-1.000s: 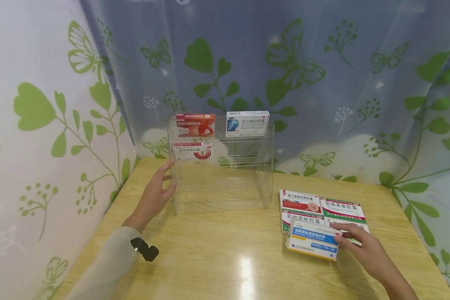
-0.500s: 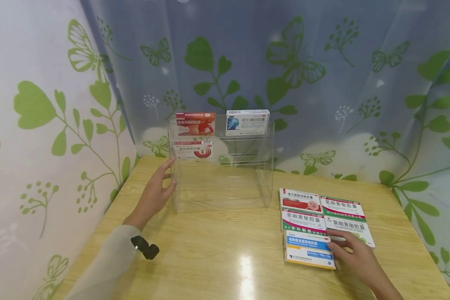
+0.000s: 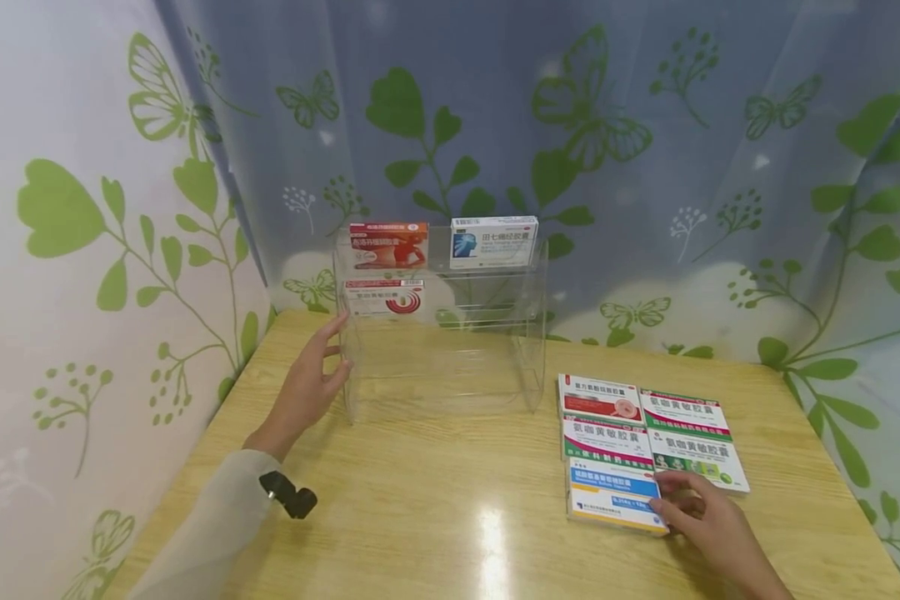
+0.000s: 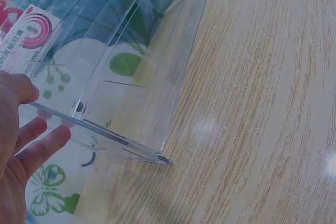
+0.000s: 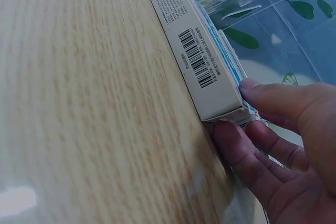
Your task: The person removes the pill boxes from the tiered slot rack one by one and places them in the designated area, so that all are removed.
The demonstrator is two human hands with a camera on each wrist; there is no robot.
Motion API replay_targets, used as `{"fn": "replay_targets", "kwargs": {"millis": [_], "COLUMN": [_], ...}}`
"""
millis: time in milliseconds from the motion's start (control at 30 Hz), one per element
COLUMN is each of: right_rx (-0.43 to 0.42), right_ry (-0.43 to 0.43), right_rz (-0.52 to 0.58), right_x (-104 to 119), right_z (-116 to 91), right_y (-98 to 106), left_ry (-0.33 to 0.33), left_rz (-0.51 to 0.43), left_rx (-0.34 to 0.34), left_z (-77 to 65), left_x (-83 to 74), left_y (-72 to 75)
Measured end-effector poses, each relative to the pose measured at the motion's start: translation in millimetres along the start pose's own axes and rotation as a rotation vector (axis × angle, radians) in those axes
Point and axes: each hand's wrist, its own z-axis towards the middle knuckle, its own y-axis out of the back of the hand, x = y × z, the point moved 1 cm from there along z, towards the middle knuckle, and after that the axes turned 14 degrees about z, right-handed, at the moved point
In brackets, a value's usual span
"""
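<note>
A clear acrylic display rack (image 3: pixel 442 392) stands on the table, with three medicine boxes in its upper tiers. My left hand (image 3: pixel 307 392) grips the rack's left side panel; in the left wrist view, its fingertips (image 4: pixel 62 136) meet the panel near the edge. My right hand (image 3: pixel 708 521) pinches the right end of a blue-and-white medicine box (image 3: pixel 615 497), thumb on the top face and fingers at the end. That box lies flat in front of a green-and-magenta box (image 3: pixel 607 442). Its barcode side (image 5: pixel 194 59) shows in the right wrist view.
Behind the held box lie a red-and-white box (image 3: pixel 600 399) and two more white-and-green boxes (image 3: pixel 686 414) to the right, edges close together. A patterned curtain (image 3: pixel 450 125) hangs behind and beside the wooden table (image 3: pixel 420 517).
The blue-and-white medicine box came down from a tilted position over the other boxes to lie flat in front of them, my right hand moving with it. My left hand stays on the rack.
</note>
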Motion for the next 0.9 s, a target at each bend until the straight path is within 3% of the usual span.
{"fn": "replay_targets", "kwargs": {"millis": [233,467,700,900], "right_rx": [-0.040,-0.111,-0.146,-0.151], "right_ry": [0.001,0.098,0.298,0.453], "right_rz": [0.018,-0.002,-0.072,-0.094], "right_x": [0,18,63,111], "right_z": [-1,7,30,58], "right_y": [4,21,21,-4], "left_ry": [-0.002,-0.005,-0.008,-0.004], "left_rz": [0.004,-0.001,0.002,0.009], "left_rx": [-0.007,-0.014,-0.012,-0.017], "left_z": [0.3,1.6,1.7,0.5], "left_x": [-1.5,-0.7,1.0,1.0], "left_y": [-1.2,-1.8,-1.8,-1.5]}}
